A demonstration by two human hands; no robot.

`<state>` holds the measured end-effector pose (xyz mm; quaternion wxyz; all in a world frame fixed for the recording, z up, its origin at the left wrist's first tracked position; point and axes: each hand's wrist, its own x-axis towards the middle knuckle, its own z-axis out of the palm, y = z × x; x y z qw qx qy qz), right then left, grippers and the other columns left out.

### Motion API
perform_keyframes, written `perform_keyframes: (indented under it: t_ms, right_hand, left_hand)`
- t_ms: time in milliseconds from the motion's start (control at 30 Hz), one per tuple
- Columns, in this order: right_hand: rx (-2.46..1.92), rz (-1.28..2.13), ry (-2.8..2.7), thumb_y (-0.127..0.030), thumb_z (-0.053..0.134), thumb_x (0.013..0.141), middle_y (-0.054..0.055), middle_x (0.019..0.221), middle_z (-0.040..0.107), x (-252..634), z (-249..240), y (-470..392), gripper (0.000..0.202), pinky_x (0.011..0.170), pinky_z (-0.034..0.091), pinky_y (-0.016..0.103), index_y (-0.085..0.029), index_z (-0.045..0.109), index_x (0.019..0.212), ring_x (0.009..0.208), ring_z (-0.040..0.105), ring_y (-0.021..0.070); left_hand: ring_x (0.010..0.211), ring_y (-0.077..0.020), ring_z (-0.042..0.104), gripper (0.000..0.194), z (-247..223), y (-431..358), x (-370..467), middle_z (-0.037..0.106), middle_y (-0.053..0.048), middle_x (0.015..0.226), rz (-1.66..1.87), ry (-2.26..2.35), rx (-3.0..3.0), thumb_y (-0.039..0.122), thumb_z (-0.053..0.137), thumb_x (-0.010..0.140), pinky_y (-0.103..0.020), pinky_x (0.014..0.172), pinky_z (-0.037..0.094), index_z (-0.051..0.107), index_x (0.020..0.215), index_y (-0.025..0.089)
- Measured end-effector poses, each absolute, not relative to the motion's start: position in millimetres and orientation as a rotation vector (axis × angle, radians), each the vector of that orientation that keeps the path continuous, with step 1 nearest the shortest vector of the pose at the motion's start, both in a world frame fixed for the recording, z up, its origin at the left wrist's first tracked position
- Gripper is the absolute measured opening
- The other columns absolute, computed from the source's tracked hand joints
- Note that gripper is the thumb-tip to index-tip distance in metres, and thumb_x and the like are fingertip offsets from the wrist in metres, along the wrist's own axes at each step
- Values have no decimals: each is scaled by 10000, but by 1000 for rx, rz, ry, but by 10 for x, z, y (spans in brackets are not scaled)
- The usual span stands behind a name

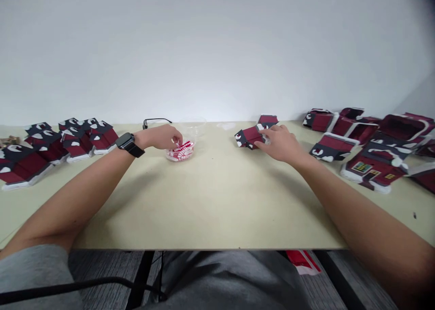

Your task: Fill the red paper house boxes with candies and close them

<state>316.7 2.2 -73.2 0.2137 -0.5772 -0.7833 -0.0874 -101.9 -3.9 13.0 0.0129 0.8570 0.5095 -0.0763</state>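
My left hand (166, 138), with a black watch on its wrist, reaches over a clear bowl (181, 158) of red-and-white striped pieces (179, 152). Its fingers are pinched together at the bowl's upper edge; what lies between them is too small to name. My right hand (280, 143) has its thumb and fingers around the end of a small dark red house (247, 137) with a dark, white-patched roof. The house lies tipped on the table, and my fingers hide part of it. Another dark red piece (268, 118) sits just behind it.
Several small red houses (76, 142) stand upright at the left. Larger red house pieces (335, 147) crowd the right side, some with open undersides showing. Black eyeglasses (146, 123) and a clear lid (194, 125) lie behind the bowl. The table (210, 210) meets a pale wall.
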Motion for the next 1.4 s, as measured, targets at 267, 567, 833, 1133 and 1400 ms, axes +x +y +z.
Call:
perform_keyframes:
  t_ms: [267, 567, 833, 1133, 1400]
  right_hand:
    - [-1483, -160, -2310, -355, 704, 887, 192, 1417, 603, 3123, -839, 94, 611, 999, 514, 510, -168, 534, 1443, 1281, 528, 398]
    - [-1762, -501, -2230, -490, 626, 952, 259, 1383, 585, 3011, -756, -61, 495, 1002, 467, 619, -145, 627, 1307, 1323, 477, 468]
    - [-1757, -99, -2277, -542, 777, 810, 219, 1292, 687, 3223, -673, -40, 697, 947, 543, 557, -178, 591, 1374, 1270, 569, 483]
    - [-873, 1365, -1460, -596, 751, 911, 111, 1295, 742, 2777, -524, -395, 527, 980, 595, 494, -243, 685, 1297, 1161, 713, 344]
    - [-588, 1859, -1165, -583, 557, 1051, 121, 1327, 750, 2356, -530, -783, 454, 976, 623, 586, -230, 714, 1289, 1199, 716, 353]
  left_hand:
    - [844, -207, 639, 227, 165, -98, -958, 747, -67, 978, -86, 1570, 2706, 337, 587, 810, -296, 724, 404, 709, 939, 195]
    - [761, -184, 625, 252, 148, -47, -947, 748, -50, 922, 88, 1615, 2625, 413, 554, 877, -286, 653, 375, 685, 947, 209]
    - [720, -213, 603, 224, 145, -102, -927, 730, -71, 844, -193, 1571, 2621, 390, 591, 845, -328, 646, 361, 715, 879, 206]
    - [953, -198, 689, 292, 141, -473, -446, 764, -87, 1118, 1003, 1155, 2559, 446, 701, 937, -299, 793, 517, 770, 1067, 194]
    - [742, -128, 630, 201, -254, -836, 40, 745, -24, 916, 1404, 862, 2641, 339, 748, 965, -259, 682, 506, 761, 1134, 231]
